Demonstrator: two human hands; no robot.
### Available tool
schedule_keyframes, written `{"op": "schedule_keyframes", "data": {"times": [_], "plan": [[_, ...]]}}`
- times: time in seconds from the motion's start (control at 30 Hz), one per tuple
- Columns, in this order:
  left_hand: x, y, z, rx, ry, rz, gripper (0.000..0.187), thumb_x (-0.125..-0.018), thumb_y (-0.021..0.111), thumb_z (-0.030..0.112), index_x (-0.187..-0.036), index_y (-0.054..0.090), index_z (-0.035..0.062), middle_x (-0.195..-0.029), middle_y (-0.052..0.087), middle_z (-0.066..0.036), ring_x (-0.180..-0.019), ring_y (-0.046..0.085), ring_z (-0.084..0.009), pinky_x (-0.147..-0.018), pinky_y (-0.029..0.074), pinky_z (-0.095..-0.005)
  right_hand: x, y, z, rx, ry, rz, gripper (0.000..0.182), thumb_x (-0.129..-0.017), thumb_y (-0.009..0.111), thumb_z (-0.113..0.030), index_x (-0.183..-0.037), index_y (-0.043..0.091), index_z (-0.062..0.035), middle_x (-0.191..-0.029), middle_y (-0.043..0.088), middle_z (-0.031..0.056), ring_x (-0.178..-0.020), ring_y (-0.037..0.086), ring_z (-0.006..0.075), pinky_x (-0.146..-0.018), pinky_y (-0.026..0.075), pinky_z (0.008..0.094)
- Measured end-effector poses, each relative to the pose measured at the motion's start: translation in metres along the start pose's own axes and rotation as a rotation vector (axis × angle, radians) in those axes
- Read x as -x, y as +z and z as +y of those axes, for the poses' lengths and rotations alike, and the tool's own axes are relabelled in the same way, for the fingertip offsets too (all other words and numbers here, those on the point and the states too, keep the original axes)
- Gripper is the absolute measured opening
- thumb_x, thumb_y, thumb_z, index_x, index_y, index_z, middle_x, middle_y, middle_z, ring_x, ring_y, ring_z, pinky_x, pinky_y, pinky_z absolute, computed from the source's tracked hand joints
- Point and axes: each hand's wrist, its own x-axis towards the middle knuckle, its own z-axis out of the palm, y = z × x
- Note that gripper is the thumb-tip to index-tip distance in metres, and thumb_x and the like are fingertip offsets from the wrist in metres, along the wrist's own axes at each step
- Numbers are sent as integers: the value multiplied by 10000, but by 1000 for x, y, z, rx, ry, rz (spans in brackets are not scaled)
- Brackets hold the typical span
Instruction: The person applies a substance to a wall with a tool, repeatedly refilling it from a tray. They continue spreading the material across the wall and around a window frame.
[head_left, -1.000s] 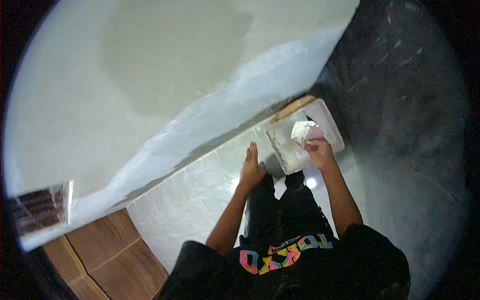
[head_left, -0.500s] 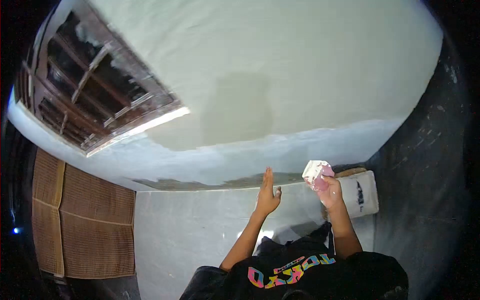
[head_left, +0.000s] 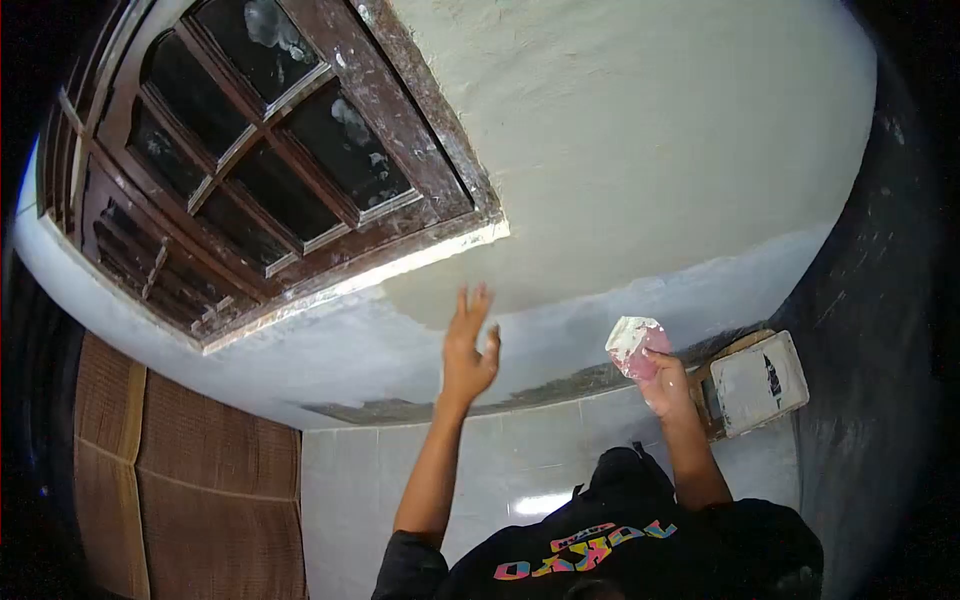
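Observation:
My right hand (head_left: 668, 388) grips a pink putty scraper (head_left: 645, 355) between thumb and fingers. White putty coats much of the scraper's face and upper edge, and small white specks sit on the hand. My left hand (head_left: 468, 352) is raised in front of the wall (head_left: 640, 130), fingers pointing up and thumb apart, with nothing in it. It is nearest to the wall's lower band, a little below the window's bottom ledge (head_left: 400, 262). The wall is cream above, pale bluish-white lower down, with rough dark grey patches along its foot.
A dark wooden window (head_left: 265, 130) with several smudged panes fills the upper left. A white container (head_left: 758, 385) with a dark mark stands by the wall's foot at right. Brown woven panels (head_left: 215, 460) stand at lower left, beside the pale tiled floor (head_left: 400, 465).
My left hand has risen and moved left toward the window, its fingers now more spread. The view has shifted so the window shows larger. My right hand still holds the scraper.

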Motion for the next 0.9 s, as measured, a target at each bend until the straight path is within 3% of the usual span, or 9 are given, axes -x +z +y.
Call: {"op": "schedule_keyframes", "data": {"times": [0.1, 0.23, 0.4, 0.43, 0.53, 0.67, 0.7, 0.8, 0.9], "plan": [[-36, -66, -5, 11, 153, 92, 399, -891, 553, 25, -1287, 604, 20, -1387, 563, -224, -1391, 389, -474, -1086, 397, -494, 42, 54, 8, 34, -85, -26, 501, -872, 557, 9, -1367, 481, 17, -1333, 571, 159, -1247, 555, 337, -1077, 447, 500], [-90, -113, -41, -33, 316, 58, 420, -853, 546, -33, -1263, 618, 24, -1374, 573, -221, -1384, 409, -458, -1078, 409, -487, 36, 99, 33, 79, -228, -65, 503, -884, 556, 3, -1380, 471, 20, -1345, 565, 156, -1247, 555, 330, -1077, 439, 493], [-140, -130, -53, -162, 568, -272, 575, -691, 602, -92, -1248, 619, 51, -1441, 536, -152, -1411, 404, -390, -1109, 395, -489, 24, 147, 58, 149, -297, 15, 453, -897, 570, -6, -1341, 508, 53, -1290, 600, 140, -1211, 578, 271, -1067, 439, 399], [-147, -135, -58, -146, 582, -284, 575, -691, 602, -92, -1248, 619, 51, -1441, 536, -152, -1411, 404, -390, -1109, 395, -489, 20, 150, 66, 142, -311, 34, 453, -897, 570, -6, -1341, 508, 53, -1290, 600, 140, -1211, 578, 271, -1067, 439, 399], [-170, -149, -74, -373, 908, -421, 550, -689, 673, 7, -1235, 602, 23, -1428, 537, -151, -1399, 421, -353, -1161, 331, -493, 6, 171, 86, 239, -459, 41, 468, -896, 591, -32, -1346, 511, 70, -1282, 614, 149, -1207, 582, 260, -1070, 428, 379], [-175, -154, -91, -323, 1109, -504, 495, -757, 605, 45, -1252, 611, 30, -1437, 534, -142, -1408, 415, -331, -1181, 294, -496, 24, 194, 116, 239, -597, 101, 457, -900, 560, -20, -1343, 512, 77, -1278, 622, 160, -1194, 595, 271, -1073, 437, 396], [-180, -148, -106, -377, 1176, -518, 600, -738, 680, 53, -1329, 572, 43, -1502, 474, -123, -1449, 355, -325, -1200, 254, -517, 25, 200, 127, 219, -647, 89, 457, -898, 545, -13, -1343, 507, 81, -1275, 623, 167, -1187, 602, 278, -1072, 445, 409], [-172, -146, -104, -209, 1161, -555, 514, -807, 585, 21, -1321, 574, 32, -1492, 479, -137, -1451, 351, -325, -1198, 262, -502, 41, 209, 152, 227, -743, 135, 462, -892, 523, -1, -1345, 497, 90, -1266, 626, 182, -1178, 611, 289, -1069, 458, 433], [-174, -135, -109, -212, 1275, -496, 521, -845, 520, 11, -1366, 528, 28, -1522, 439, -140, -1460, 329, -331, -1196, 265, -495, 41, 224, 181, 173, -828, 159, 477, -886, 526, -3, -1350, 483, 99, -1255, 628, 195, -1172, 617, 297, -1070, 463, 441]]}}
